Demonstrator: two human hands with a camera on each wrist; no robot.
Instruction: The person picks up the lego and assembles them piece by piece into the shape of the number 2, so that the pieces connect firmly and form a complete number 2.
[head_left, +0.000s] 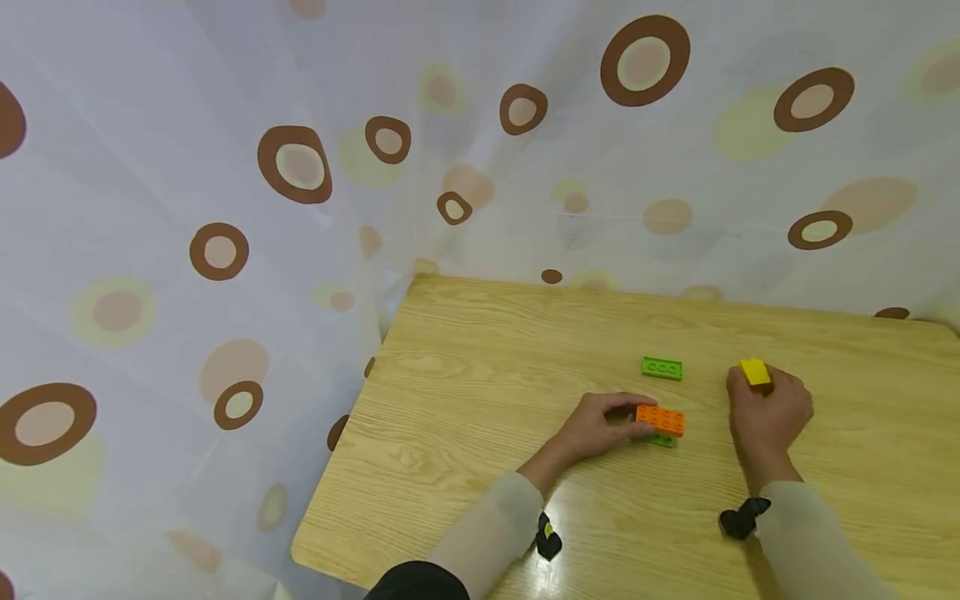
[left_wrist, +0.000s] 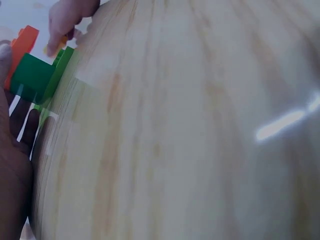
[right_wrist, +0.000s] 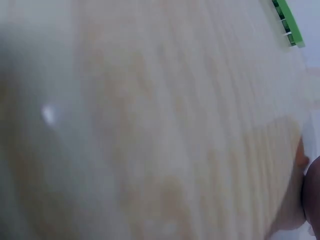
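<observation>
My left hand [head_left: 600, 425] holds a small stack of toy building bricks between thumb and fingers. An orange brick [head_left: 660, 421] with studs tops it; a dark green brick [left_wrist: 32, 77] sits under that, and a light green plate [left_wrist: 59, 70] juts out at the bottom, close over the table. To the right, my right hand [head_left: 770, 412] pinches a yellow brick [head_left: 754, 372] at the fingertips. Only a piece of the right hand [right_wrist: 314, 195] shows at the edge of its own wrist view, where the yellow brick is hidden.
Beyond the left hand, another light green plate [head_left: 662, 368] lies on the wooden table [head_left: 450, 400], round rings showing on its face. A patterned curtain [head_left: 570, 158] hangs behind the table and along its left side.
</observation>
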